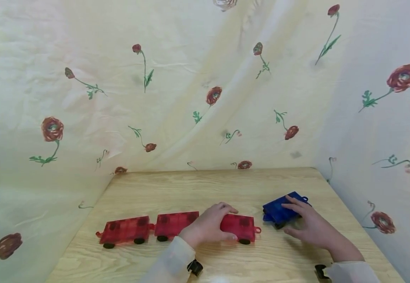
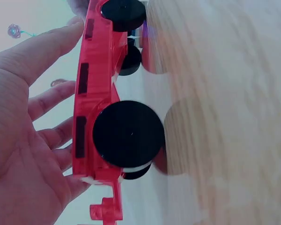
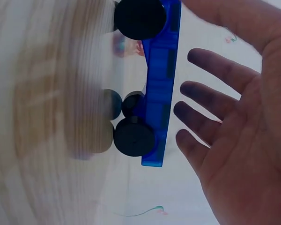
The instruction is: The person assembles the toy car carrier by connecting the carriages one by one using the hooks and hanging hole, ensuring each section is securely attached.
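Three red see-through toy train cars stand on black wheels in a row. My left hand (image 1: 208, 225) spans the right-hand red car (image 1: 242, 225), thumb on its near side and fingers over its far side. In the left wrist view, this red car (image 2: 96, 84) has its wheels on the table, with the thumb at its upper edge. The middle car (image 1: 174, 223) is partly behind the hand. My right hand (image 1: 311, 226) hovers over a blue toy train car (image 1: 279, 208), thumb spread from the fingers. The right wrist view shows the fingertips apart from the blue car (image 3: 159, 89).
The left-hand red car (image 1: 125, 230) meets the middle one at a hook. A small ring (image 1: 257, 230) sticks out from the right-hand red car, facing the blue one across a gap. Behind the wooden table (image 1: 212, 184) hangs a cream flowered cloth (image 1: 176, 78).
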`<state>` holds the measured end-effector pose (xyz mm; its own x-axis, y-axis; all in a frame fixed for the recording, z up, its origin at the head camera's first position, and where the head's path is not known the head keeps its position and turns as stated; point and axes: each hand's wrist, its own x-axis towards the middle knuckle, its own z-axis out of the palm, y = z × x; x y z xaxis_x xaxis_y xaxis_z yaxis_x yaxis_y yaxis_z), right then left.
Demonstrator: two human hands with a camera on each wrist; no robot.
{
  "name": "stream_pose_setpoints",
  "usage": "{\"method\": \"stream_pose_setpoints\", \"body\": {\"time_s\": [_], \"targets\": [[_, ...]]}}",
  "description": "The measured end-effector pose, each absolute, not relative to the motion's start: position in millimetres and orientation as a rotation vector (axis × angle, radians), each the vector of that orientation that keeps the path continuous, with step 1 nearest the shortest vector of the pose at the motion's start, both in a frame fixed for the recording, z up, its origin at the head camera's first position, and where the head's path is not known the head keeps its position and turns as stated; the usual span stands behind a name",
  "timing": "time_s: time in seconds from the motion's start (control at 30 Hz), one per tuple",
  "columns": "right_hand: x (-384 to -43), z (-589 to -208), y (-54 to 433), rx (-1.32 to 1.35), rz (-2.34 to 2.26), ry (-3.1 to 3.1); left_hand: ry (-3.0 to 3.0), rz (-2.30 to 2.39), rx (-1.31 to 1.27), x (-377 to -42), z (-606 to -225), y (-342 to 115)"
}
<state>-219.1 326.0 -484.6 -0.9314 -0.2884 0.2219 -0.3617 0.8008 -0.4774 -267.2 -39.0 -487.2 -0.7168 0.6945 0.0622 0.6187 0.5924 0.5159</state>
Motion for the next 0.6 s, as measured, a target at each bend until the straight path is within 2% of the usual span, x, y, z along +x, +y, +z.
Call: {"method": "stream_pose_setpoints", "body": {"time_s": [0.6], "targets": [[-222.8, -491.8, 322.9, 0.442, 0.532, -2.799, 2.733, 0.741, 1.060, -265.5, -489.4, -41.5]]}}
